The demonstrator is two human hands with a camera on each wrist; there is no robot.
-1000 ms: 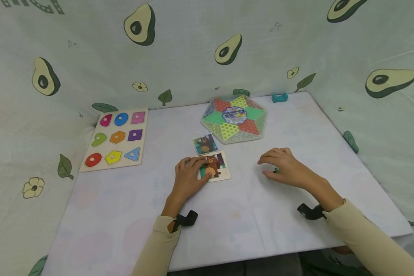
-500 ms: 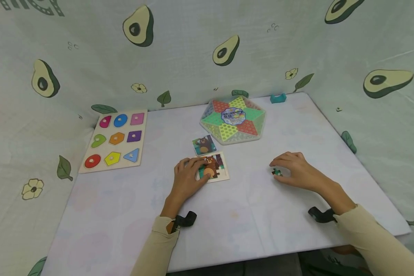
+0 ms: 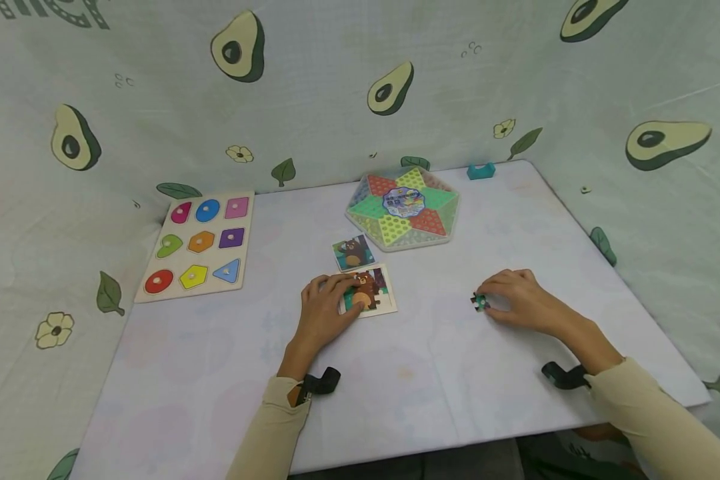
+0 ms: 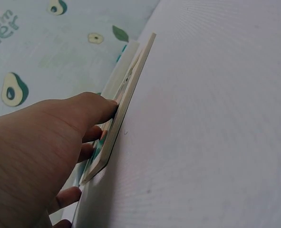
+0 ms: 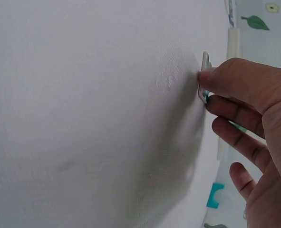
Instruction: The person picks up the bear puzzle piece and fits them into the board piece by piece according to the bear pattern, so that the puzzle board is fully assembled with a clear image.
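My left hand [image 3: 324,313] rests on the left side of a small wooden jigsaw board [image 3: 387,306] with a brown bear picture. In the left wrist view, the thumb and some fingertips press on the board's [image 4: 130,97] face, while other fingers lie off its edge. Part of the picture is covered by this hand. To the right, my right hand [image 3: 522,303] pinches a small green jigsaw piece [image 3: 479,302] between thumb and finger. The right wrist view shows this piece [image 5: 203,92] edge-on, close to the tabletop. Just behind the board lies a square bear picture card [image 3: 354,253].
A wooden shape puzzle [image 3: 245,263] with coloured knobbed pieces lies on the left of the white table [image 3: 396,400]. Behind the card sits a hexagonal star-patterned game box [image 3: 450,223]. A teal curved piece [image 3: 481,171] stands by the back edge, near the avocado-print cloth [image 3: 312,100].
My right hand has moved rightward, away from the board, and the green jigsaw piece shows more at its fingertips. The left hand stays on the board.
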